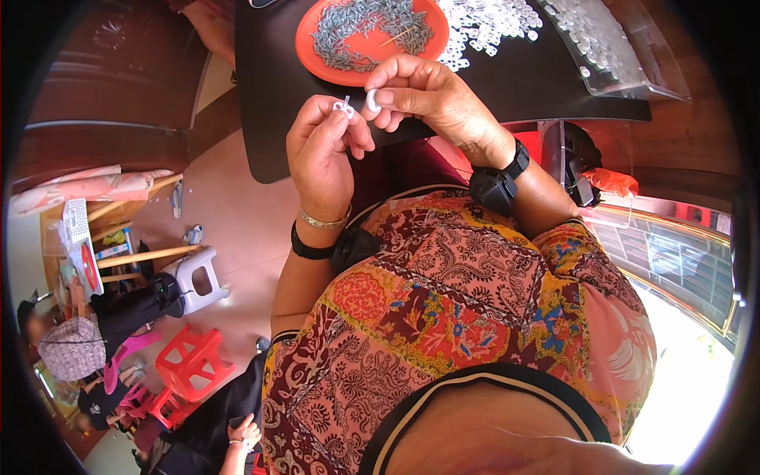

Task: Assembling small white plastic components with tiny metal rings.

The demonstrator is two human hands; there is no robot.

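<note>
My left hand [323,154] pinches a small white plastic piece [343,109] between thumb and fingertips, with a thin grey pin, seemingly a screw, standing up out of it. Just to the right, my right hand [443,99] grips a small white rounded cap [372,100] between thumb and forefinger. The two parts are close together but apart. Both hands are over the near edge of a dark table [265,103]. Beyond them, an orange plate [305,43] holds many small grey screws [336,36] and a thin wooden stick.
Loose white plastic pieces [491,24] lie right of the plate, beside a clear tray [602,47] of similar parts. Red stools [190,364] and a grey stool [198,281] stand on the floor at left. Other people are at lower left; another person's arm [210,32] shows at upper left.
</note>
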